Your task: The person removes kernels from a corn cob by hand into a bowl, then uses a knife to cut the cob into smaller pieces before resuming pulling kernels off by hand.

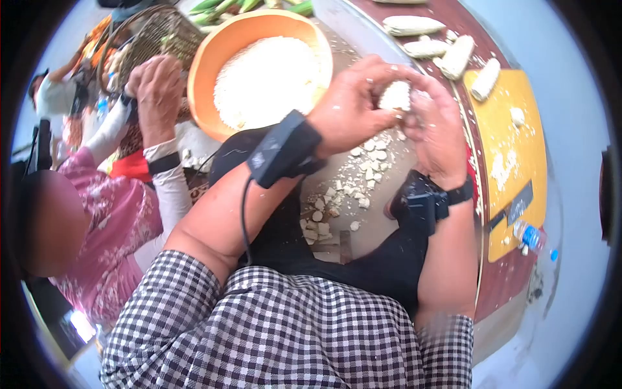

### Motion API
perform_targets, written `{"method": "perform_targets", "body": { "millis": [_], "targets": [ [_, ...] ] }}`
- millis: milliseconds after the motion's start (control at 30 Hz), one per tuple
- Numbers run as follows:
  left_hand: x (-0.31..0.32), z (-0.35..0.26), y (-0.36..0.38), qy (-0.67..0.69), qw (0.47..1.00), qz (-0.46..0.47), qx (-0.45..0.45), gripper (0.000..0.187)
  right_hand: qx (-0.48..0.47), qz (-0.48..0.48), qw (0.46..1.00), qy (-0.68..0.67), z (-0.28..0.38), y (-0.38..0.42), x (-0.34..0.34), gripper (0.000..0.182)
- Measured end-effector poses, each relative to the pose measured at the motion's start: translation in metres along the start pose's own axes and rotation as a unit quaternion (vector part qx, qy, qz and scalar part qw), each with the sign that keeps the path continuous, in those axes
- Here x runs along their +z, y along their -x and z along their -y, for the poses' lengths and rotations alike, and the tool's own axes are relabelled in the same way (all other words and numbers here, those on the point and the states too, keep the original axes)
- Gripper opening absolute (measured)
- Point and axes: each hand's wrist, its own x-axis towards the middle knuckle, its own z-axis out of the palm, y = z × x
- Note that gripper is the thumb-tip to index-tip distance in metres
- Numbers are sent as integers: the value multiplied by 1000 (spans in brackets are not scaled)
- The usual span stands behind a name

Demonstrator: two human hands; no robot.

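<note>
Between my two hands is a short piece of white corn cob [394, 96]. My left hand [350, 107] is closed around it, with the thumb along its lower side and the fingers over the top. Opposite, my right hand [439, 126] curls its fingers against the cob's right side; their tips are slightly blurred. Just left of my hands stands an orange basin [206, 97] holding a heap of white corn kernels [269, 81]. Beneath my hands, chopped cob pieces [363, 175] and crumbs lie scattered on the floor.
To the right, a dark red table [502, 292] bears several husked white corn cobs [413, 26], a yellow cutting board [534, 129], a knife [518, 202] and a water bottle [530, 235]. On the left sit a co-worker in pink [110, 220] and a wicker basket [146, 42]. Green-husked corn [249, 5] lies behind.
</note>
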Motion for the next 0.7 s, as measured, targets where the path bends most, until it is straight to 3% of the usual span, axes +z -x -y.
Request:
{"method": "perform_targets", "body": {
  "millis": [200, 233, 433, 467, 533, 600, 700],
  "targets": [
    [5, 3, -2, 52, 998, -46, 8, 44, 24, -28, 996, -84, -4, -6, -5, 23],
    [8, 1, -2, 95, 994, -60, -17, 42, 29, -43, 994, -97, -7, -8, -7, 22],
    [10, 1, -3, 96, 987, -125, 27, 43, 57, -143, 974, -165, -13, -18, 11, 30],
    [9, 1, -3, 92, 988, -120, 21, 44, 55, -57, 984, -159, -30, -20, -18, 46],
    [7, -1, -2, 108, 987, -115, 5, 42, 9, 25, 1000, -1, -33, -13, -18, 48],
    [5, -4, -1, 126, 985, -120, 8, 41, 28, -16, 999, -26, -46, -21, -22, 53],
    [-5, -9, -1, 136, 980, -144, 21, 42, 2, 155, 940, -305, -71, -36, -13, 49]
  ]
}}
